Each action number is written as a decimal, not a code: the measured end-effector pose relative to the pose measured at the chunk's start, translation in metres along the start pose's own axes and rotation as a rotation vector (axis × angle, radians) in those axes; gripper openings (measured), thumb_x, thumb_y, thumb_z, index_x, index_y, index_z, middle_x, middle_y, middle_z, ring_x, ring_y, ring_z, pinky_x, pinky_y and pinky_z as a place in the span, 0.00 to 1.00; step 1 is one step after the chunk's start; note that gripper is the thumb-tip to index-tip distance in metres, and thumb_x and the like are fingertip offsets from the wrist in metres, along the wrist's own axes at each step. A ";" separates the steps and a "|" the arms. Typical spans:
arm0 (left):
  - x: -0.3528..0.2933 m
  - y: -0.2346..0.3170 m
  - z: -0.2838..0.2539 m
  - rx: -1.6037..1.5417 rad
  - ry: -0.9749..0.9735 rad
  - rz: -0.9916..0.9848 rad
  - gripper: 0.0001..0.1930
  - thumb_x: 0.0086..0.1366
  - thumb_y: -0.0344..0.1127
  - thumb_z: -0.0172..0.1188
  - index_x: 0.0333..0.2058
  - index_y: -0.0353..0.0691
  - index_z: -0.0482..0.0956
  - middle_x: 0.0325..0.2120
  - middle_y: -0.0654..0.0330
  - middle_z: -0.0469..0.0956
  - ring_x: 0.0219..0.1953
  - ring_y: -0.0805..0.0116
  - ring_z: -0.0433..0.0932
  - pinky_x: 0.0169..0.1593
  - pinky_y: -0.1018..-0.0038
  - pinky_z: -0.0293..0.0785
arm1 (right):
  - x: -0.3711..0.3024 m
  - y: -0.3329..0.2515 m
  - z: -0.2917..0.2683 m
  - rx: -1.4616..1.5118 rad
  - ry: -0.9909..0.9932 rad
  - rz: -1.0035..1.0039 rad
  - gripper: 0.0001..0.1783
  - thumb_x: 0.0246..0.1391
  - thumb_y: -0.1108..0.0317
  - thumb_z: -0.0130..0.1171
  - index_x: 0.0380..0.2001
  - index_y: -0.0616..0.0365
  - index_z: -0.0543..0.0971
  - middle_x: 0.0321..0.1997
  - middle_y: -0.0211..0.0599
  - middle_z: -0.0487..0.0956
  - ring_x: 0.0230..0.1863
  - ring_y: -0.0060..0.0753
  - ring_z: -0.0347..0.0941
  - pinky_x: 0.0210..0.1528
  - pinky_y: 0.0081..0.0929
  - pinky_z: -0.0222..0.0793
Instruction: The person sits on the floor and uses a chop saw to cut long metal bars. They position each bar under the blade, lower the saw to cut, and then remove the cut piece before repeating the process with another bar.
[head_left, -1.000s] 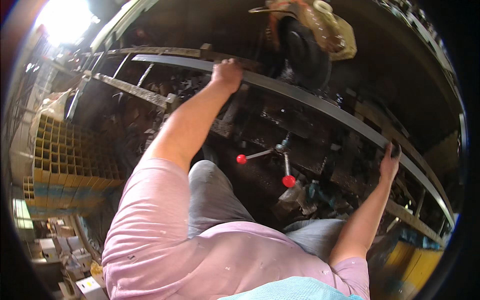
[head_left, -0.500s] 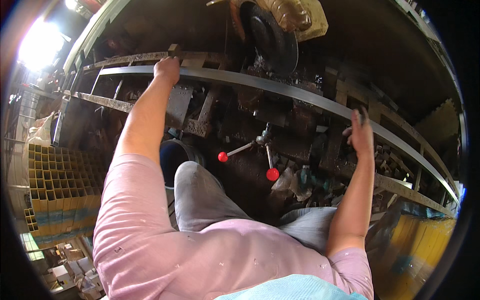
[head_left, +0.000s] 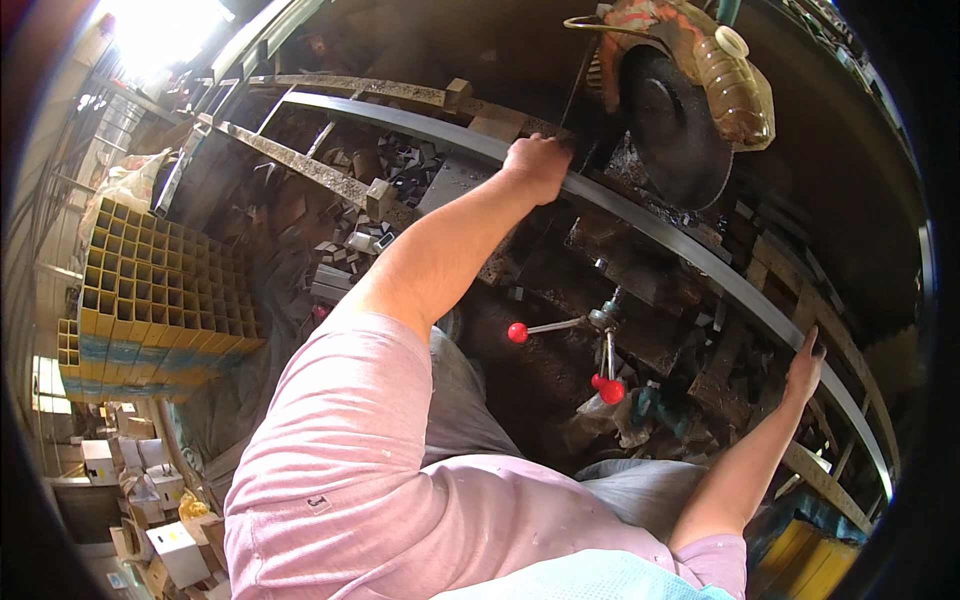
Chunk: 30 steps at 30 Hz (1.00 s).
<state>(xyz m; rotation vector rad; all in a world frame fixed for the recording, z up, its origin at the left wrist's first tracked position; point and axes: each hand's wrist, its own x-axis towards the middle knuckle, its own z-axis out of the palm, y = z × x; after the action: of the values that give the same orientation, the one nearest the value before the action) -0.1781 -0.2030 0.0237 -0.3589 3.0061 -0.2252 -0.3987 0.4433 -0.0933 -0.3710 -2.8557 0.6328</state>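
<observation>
A long grey metal bar (head_left: 660, 225) runs from the far left to the right side, curved by the lens. My left hand (head_left: 538, 165) is closed over it near the middle, close to a dark round saw blade (head_left: 672, 130). Farther right, my right hand (head_left: 803, 370) grips the near edge of the same bar, its fingers partly hidden. Below the bar, between my arms, a clamp handle (head_left: 604, 318) has spokes ending in red balls (head_left: 612, 391).
A frame with rails (head_left: 290, 165) carries the bar, with metal offcuts (head_left: 345, 250) lying about. A plastic bottle (head_left: 730, 85) of brownish liquid hangs beside the blade. Stacked yellow square tubes (head_left: 150, 290) stand at left, boxes (head_left: 175, 550) below them; more yellow tubes (head_left: 800, 565) lie lower right.
My left hand has moved right along the bar, nearer the blade. My right hand, apart and loose before, has moved right and closed on the bar. The view has shifted too.
</observation>
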 end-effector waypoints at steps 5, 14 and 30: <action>-0.025 -0.134 0.045 0.101 -0.103 -0.283 0.17 0.66 0.34 0.65 0.53 0.49 0.86 0.54 0.57 0.86 0.59 0.53 0.83 0.53 0.58 0.86 | -0.132 -0.152 -0.013 0.601 -0.571 0.022 0.44 0.73 0.32 0.51 0.79 0.50 0.63 0.25 0.37 0.76 0.16 0.25 0.65 0.20 0.30 0.62; -0.038 -0.054 0.029 0.146 -0.051 -0.087 0.23 0.60 0.37 0.71 0.55 0.45 0.84 0.57 0.53 0.81 0.60 0.54 0.80 0.54 0.61 0.85 | -0.057 -0.055 -0.054 0.382 -0.289 0.166 0.43 0.72 0.30 0.49 0.78 0.45 0.67 0.51 0.45 0.83 0.32 0.36 0.75 0.29 0.33 0.64; -0.033 -0.151 0.051 0.158 -0.010 -0.604 0.25 0.66 0.35 0.68 0.62 0.45 0.79 0.63 0.54 0.78 0.66 0.45 0.77 0.58 0.57 0.84 | -0.126 -0.139 -0.034 0.532 -0.446 0.085 0.45 0.70 0.33 0.57 0.80 0.45 0.62 0.25 0.37 0.79 0.15 0.23 0.65 0.19 0.26 0.57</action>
<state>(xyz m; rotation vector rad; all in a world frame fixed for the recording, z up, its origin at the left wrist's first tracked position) -0.1057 -0.3473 0.0005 -1.2309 2.7532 -0.4968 -0.2985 0.2990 -0.0194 -0.2883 -2.9006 1.6194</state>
